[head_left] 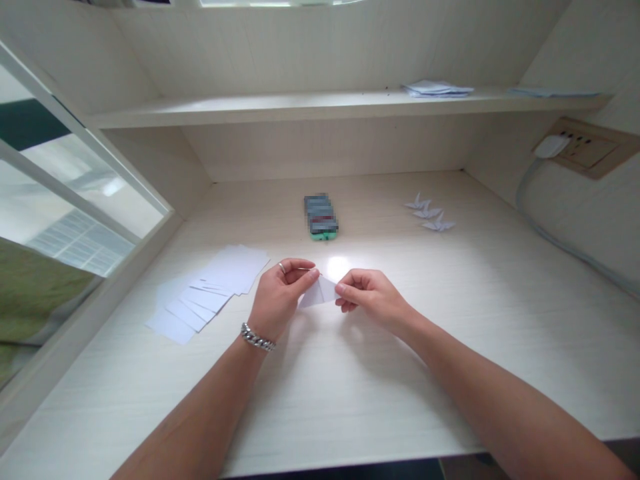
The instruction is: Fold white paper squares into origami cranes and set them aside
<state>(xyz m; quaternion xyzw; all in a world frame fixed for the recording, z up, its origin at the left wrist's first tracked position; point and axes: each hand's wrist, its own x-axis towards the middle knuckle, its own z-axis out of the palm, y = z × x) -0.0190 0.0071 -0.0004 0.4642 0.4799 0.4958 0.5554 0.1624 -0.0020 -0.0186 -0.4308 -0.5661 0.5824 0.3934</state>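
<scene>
- Paper (321, 293), white, folded to a roughly triangular form: found between the two hands, seemingly held above the counter (345, 407).
- Left hand (275, 297): thumb and fingers pinched on the paper's far left part.
- Right hand (373, 293): thumb and fingertips pinched on its right corner.
- Long axis: from where I stand, it runs roughly left to right, one hand toward the other. Neither hand is nearer; both are in contact.
- Loose sheets (235, 270): fanned on the counter, just left of the left hand.
- Small folded pieces (429, 214): grouped far right, well apart from the right hand.
</scene>
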